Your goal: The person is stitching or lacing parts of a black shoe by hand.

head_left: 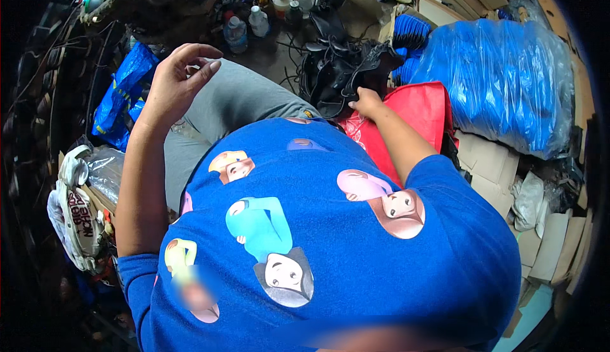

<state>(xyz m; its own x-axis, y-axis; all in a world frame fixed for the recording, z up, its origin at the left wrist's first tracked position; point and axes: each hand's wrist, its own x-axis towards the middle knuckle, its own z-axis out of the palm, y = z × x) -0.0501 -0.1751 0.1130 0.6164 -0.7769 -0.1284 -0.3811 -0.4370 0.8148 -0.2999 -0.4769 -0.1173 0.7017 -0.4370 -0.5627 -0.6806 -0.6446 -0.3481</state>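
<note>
Black, glossy, leather-like curved pieces [348,75]: heaped beyond the lap, beside the red fabric bag [424,107]; probably light, bendable, slightly slick, best held by an outer edge.
Right hand [368,103]: at the heap's near edge, fingers partly hidden; grip cannot be told.
Left hand [179,75]: raised, loosely curled, partly open, nothing visibly held.

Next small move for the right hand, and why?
Probably pinch one of the black pieces and ease it from the pile: the right hand is at the pile's near edge, beside the red bag, while the left hand is raised with nothing visible in it, so it seems free to help.
</note>
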